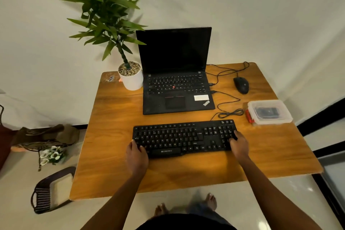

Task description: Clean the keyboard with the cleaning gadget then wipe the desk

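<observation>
1. The contents of the clear lidded plastic box (269, 111) at the right edge are blurred. Only a dark object is made out, and it cannot be identified.
2. The front corners of the black full-size keyboard (183, 137) are covered by the hands, and the right thumb is hidden.
3. The keyboard is found on the near half of the wooden tabletop (112, 136), just in front of the open black laptop (175, 73).
4. Bare wood is seen to the left of the keyboard and between it and the near edge. On the right, the box and a coiled black cable (231, 113) lie near its far corner.
5. A black mouse (241, 85) is set well back on the right, and a white plant pot (131, 78) touches the laptop's left side.
6. The left hand (137, 157) is wrapped around the keyboard's left front corner, its grip clamped there with the thumb along the end.
7. The right hand (239, 144) is curled over the right front corner, its grip closed on the number-pad end.
8. Both forearms are stretched forward and angled slightly inward.
</observation>
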